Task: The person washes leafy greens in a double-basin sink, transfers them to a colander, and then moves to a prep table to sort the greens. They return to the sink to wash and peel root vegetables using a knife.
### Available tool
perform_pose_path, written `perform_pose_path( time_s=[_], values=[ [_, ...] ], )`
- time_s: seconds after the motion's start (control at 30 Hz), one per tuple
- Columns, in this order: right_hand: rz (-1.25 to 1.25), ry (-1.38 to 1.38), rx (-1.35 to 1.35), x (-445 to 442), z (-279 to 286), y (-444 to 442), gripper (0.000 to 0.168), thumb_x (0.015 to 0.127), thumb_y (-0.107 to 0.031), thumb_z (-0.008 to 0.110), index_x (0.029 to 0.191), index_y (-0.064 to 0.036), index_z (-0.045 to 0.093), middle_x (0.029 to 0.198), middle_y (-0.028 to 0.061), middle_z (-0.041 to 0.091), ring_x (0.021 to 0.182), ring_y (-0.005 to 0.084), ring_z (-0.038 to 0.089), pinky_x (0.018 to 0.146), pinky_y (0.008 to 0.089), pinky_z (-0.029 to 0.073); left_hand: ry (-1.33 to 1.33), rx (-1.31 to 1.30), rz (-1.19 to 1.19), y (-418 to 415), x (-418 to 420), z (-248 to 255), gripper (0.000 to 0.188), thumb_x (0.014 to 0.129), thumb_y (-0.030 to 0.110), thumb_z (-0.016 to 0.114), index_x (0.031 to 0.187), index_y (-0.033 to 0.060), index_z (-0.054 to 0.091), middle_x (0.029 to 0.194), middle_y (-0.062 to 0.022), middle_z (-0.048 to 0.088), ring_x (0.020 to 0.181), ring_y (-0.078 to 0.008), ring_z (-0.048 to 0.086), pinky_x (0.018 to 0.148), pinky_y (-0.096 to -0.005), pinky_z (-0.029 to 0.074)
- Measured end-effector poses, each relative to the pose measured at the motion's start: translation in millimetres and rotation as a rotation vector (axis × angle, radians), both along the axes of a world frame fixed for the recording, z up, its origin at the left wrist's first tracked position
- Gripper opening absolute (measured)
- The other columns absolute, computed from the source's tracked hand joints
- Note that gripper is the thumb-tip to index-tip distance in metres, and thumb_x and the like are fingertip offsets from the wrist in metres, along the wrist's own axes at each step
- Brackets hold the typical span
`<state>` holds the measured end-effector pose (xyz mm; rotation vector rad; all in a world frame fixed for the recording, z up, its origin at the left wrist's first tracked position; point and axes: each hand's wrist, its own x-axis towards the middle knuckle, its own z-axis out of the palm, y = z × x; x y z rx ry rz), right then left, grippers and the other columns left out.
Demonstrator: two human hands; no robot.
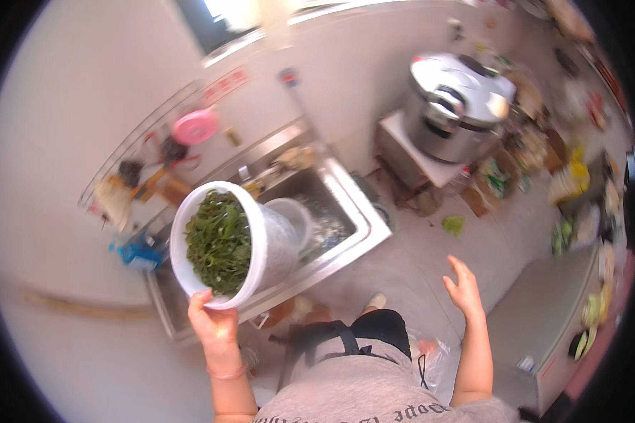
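Note:
My left hand [214, 320] grips the near rim of a white plastic bucket [278, 246], thumb over the edge. Tilted with its mouth towards me, the bucket holds a mass of dark green leaves [219, 243] nearly up to the rim. It hangs over a stainless steel sink [373, 235] and hides part of it. Beyond the bucket, a paler round container [301, 224] is partly visible in the basin. My right hand [463, 285] is held out over the floor, fingers apart, with nothing in it.
A large steel rice cooker [444, 127] stands on a low stand [428, 172] past the sink. A green leaf [453, 224] lies on the floor. Cardboard boxes [489, 185] and produce line the right side. A wall rack [143, 135], pink lid [196, 127] and blue bottle [140, 256] are at left.

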<state>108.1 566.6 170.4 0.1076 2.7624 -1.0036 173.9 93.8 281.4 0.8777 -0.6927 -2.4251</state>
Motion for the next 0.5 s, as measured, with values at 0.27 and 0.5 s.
perform_pose_path(
  time_s=[0.27, 0.5],
  values=[
    [-0.623, 0.047, 0.090, 139.1, -4.4, 140.9, 0.019, 0.082, -0.022, 0.061, 0.084, -0.003, 0.063, 0.089, 0.0164, 0.065, 0.085, 0.0319, 0.063, 0.074, 0.0373, 0.049, 0.068, -0.064, -0.427, 154.3, -86.4, 9.0, 0.037, 0.070, 0.002, 0.055, 0.107, -0.0014, 0.055, 0.101, -0.0165, 0.063, 0.091, -0.0317, 0.063, 0.080, -0.0436, 0.056],
    [-0.917, 0.310, -0.448, 114.9, -13.6, 167.0, 0.043, 0.086, -0.015, 0.060, 0.125, -0.003, 0.047, 0.124, 0.0177, 0.053, 0.115, 0.0265, 0.053, 0.093, 0.0369, 0.044, -0.029, 0.166, -0.850, 337.9, -173.3, 1.1, 0.023, 0.074, 0.002, 0.057, 0.097, 0.0030, 0.057, 0.093, -0.0080, 0.064, 0.083, -0.0241, 0.064, 0.061, -0.0296, 0.052]
  ],
)
